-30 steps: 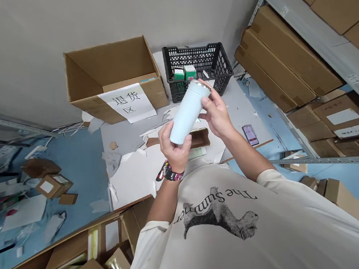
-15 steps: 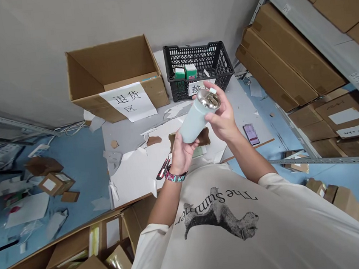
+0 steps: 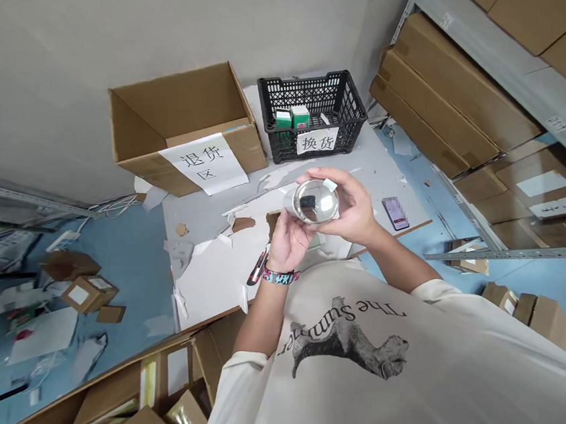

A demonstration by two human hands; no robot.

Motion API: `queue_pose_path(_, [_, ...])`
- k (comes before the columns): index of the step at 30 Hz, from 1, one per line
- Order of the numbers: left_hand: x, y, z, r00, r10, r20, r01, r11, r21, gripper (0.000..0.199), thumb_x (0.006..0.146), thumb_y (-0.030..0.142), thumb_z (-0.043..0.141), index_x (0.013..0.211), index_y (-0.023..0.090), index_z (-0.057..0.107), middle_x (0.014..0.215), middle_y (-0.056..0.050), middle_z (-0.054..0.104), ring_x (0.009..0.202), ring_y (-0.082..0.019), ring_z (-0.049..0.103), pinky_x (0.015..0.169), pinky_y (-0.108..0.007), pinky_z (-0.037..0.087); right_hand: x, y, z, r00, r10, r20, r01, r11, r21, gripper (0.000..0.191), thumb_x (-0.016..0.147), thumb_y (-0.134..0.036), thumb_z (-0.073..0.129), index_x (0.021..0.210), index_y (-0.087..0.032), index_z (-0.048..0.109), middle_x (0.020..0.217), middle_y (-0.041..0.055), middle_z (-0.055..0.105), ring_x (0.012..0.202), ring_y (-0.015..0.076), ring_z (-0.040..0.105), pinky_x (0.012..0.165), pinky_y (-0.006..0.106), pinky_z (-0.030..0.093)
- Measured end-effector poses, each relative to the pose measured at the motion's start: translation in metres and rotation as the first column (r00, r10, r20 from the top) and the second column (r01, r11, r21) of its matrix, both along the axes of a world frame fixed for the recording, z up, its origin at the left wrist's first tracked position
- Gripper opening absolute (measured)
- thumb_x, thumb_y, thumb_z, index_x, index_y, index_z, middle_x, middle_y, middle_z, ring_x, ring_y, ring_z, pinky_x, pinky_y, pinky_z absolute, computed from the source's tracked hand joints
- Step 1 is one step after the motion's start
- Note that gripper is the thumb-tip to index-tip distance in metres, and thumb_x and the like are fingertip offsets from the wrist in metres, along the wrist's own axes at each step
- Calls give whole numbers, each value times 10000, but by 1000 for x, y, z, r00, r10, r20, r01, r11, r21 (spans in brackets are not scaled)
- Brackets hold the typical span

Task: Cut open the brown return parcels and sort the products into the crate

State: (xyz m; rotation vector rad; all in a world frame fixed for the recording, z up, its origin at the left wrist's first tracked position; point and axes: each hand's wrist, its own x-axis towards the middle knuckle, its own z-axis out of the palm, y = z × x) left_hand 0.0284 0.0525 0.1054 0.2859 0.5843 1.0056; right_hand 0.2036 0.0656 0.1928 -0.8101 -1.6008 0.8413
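A pale tumbler [image 3: 316, 202] with a shiny metal end is held above the table, that round end facing up towards me. My right hand [image 3: 354, 206] wraps around it near the metal end, and a small whitish tab sticks up at the rim. My left hand [image 3: 290, 243] grips the lower body from the left; most of the body is hidden behind the end and my fingers. On the table beside my left wrist lies a red and black box cutter [image 3: 258, 267]. Part of a brown cardboard piece [image 3: 274, 221] shows beneath the hands.
At the table's back stand an open carton [image 3: 189, 141] with a paper sign and a black plastic crate [image 3: 314, 114] holding small green-white boxes. A phone [image 3: 395, 214] lies at the right. Shelves with cartons [image 3: 456, 86] line the right; a large box of parcels [image 3: 131, 403] is at lower left.
The tumbler has tipped so its metal end now faces me, and it has dropped slightly lower. My right hand has moved down and closed more fully around it.
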Motion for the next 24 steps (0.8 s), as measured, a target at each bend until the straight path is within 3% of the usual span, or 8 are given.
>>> queue_pose_path(3, [-10, 3, -3, 993, 104, -53, -101, 993, 56, 562, 1034, 690, 824, 1340, 223, 763, 1114, -84, 841, 966, -194, 796, 761, -265, 652, 9, 1, -2, 996, -21, -82, 17, 999, -46, 930, 756, -648, 1076, 1549, -372, 675, 1547, 93, 745, 1529, 386, 673, 1311, 618, 553])
queue_pose_path(6, [-19, 0, 5, 950, 285, -130, -261, 950, 172, 626, 967, 713, 886, 1393, 282, 727, 1217, -70, 832, 993, -181, 786, 731, -238, 623, 17, 3, -11, 983, -40, -180, 14, 990, -143, 958, 736, -691, 1070, 1534, -354, 660, 1573, 109, 716, 1519, 382, 662, 1257, 592, 606])
queue_pose_path(9, [-28, -6, 19, 838, 490, -238, -397, 849, 348, 728, 910, 727, 930, 1467, 343, 662, 1339, -58, 793, 1135, -202, 777, 833, -263, 646, 22, 4, -24, 966, -54, -252, -21, 958, -287, 989, 715, -680, 1075, 1549, -361, 650, 1615, 99, 670, 1474, 367, 668, 1154, 548, 688])
queue_pose_path(11, [-35, -8, 27, 728, 609, -314, -425, 761, 491, 818, 868, 762, 947, 1495, 352, 618, 1371, -64, 754, 1223, -236, 756, 910, -304, 657, 23, 3, -34, 956, -35, -293, -83, 920, -382, 976, 732, -625, 1069, 1579, -394, 643, 1624, 73, 649, 1411, 343, 684, 1046, 509, 746])
queue_pose_path(15, [-45, -10, 34, 461, 810, -363, -333, 537, 775, 1048, 713, 873, 989, 1485, 298, 574, 1399, -96, 662, 1345, -315, 709, 1069, -398, 640, 19, -2, -54, 917, 43, -397, -255, 829, -498, 1026, 742, -439, 1047, 1665, -450, 599, 1562, 32, 666, 1202, 264, 730, 834, 395, 788])
queue_pose_path(17, [-46, -14, 35, 380, 859, -343, -241, 450, 860, 1074, 666, 882, 1009, 1450, 287, 580, 1391, -98, 644, 1356, -336, 709, 1133, -454, 622, 14, -4, -63, 896, 50, -441, -306, 788, -534, 1064, 732, -341, 1022, 1694, -453, 581, 1501, 14, 695, 1090, 218, 739, 799, 349, 780])
queue_pose_path(20, [-41, -24, 32, 371, 870, -323, -146, 398, 906, 1030, 655, 846, 1038, 1409, 298, 599, 1359, -96, 658, 1332, -350, 734, 1181, -529, 606, 10, -7, -71, 872, 13, -490, -332, 750, -572, 1074, 720, -226, 960, 1701, -449, 582, 1418, -9, 741, 1005, 177, 743, 816, 315, 765])
queue_pose_path(24, [-39, -39, 15, 423, 841, -339, -104, 416, 903, 1021, 630, 769, 1088, 1409, 312, 612, 1359, -106, 695, 1354, -377, 743, 1190, -586, 612, 15, -9, -69, 845, -54, -531, -313, 755, -576, 1048, 699, -157, 896, 1667, -434, 606, 1497, 2, 759, 1159, 209, 764, 886, 326, 744])
